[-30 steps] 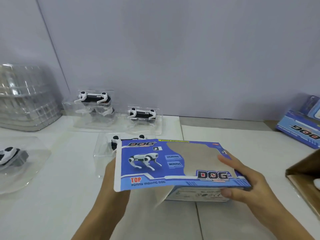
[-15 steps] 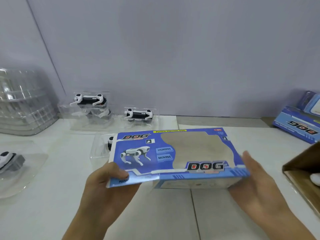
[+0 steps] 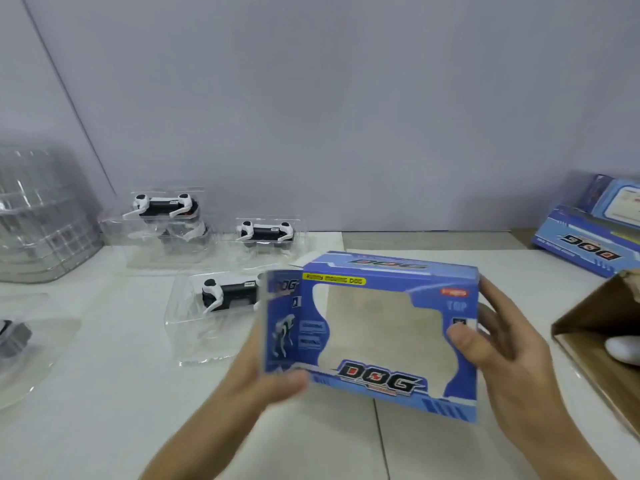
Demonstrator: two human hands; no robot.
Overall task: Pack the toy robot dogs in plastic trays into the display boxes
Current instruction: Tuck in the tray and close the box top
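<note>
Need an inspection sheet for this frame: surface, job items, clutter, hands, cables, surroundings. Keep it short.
Surface: white tabletop, a seam running toward the viewer under the box.
Job's things: blue windowed display box held up, its window showing no toy inside; nearest toy dog in tray just left of it; two more trayed dogs and a stacked pair near the wall.
Clutter: stack of clear trays far left; a partly cut-off tray at the left edge; brown carton at right; flat blue boxes far right.
Hands: left hand has a grip on the box's left end; right hand on its right end.
Cables: nothing seen.
Surroundings: plain grey wall.
</note>
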